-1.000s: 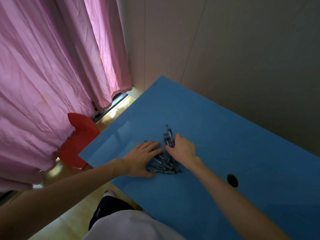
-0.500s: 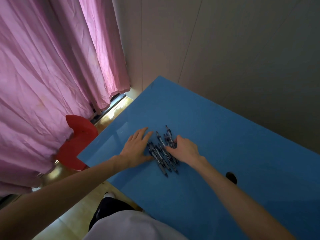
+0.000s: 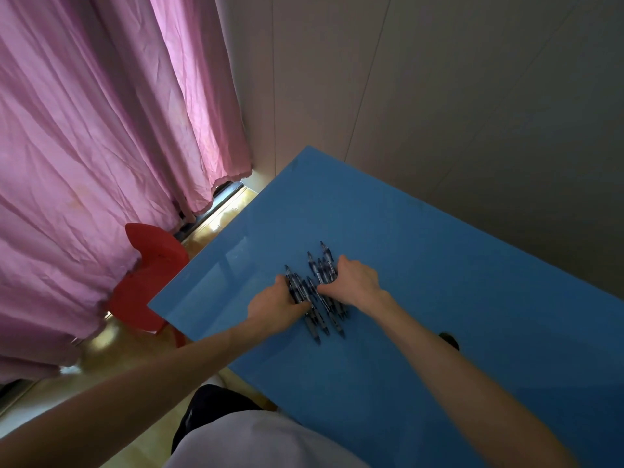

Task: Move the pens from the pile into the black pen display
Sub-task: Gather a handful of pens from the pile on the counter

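Half a second back just raking; now left hand (image 3: 273,304) and right hand (image 3: 354,282) curled round pens (image 3: 317,298) on desk (image 3: 472,298). Display nowhere visible.

Pens (image 3: 317,319) partly under hands, perhaps.

table (image 3: 439,265): looking smooth, glossy blue, reflecting light near its left edge | pens (image 3: 315,292): appearing to be dark plastic, too small to tell the finish | curtain (image 3: 84,130): hanging as creased pink cloth, matt | stool (image 3: 148,275): showing smooth red plastic | wall (image 3: 472,96): looking matt, panelled | floor (image 3: 111,346): shining like wood
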Action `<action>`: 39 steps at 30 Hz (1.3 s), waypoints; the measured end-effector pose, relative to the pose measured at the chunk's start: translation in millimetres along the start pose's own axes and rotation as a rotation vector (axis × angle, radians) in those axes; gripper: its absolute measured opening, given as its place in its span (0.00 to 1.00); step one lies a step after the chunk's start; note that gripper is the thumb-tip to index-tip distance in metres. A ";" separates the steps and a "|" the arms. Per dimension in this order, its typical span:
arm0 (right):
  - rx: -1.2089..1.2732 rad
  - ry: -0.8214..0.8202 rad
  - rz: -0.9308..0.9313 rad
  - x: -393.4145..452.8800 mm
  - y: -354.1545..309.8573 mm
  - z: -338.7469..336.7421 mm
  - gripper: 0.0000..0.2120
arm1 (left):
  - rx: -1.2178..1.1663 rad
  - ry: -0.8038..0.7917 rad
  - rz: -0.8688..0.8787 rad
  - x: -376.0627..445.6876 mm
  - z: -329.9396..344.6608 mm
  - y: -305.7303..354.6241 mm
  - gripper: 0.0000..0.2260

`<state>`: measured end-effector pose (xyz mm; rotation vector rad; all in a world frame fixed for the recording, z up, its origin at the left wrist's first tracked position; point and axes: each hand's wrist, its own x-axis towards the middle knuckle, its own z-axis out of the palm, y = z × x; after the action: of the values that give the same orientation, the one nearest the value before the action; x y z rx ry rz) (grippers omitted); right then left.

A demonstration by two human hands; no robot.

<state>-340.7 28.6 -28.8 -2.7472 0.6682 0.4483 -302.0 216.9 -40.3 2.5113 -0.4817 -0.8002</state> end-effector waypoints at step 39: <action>0.132 -0.028 0.088 -17.9 42.8 4.0 0.17 | 0.493 0.080 0.367 56.7 17.6 58.5 0.11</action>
<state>-377.4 0.5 -34.3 -2.5911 0.7855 0.4443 -280.0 136.9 -48.2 2.7439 -1.1924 -0.4769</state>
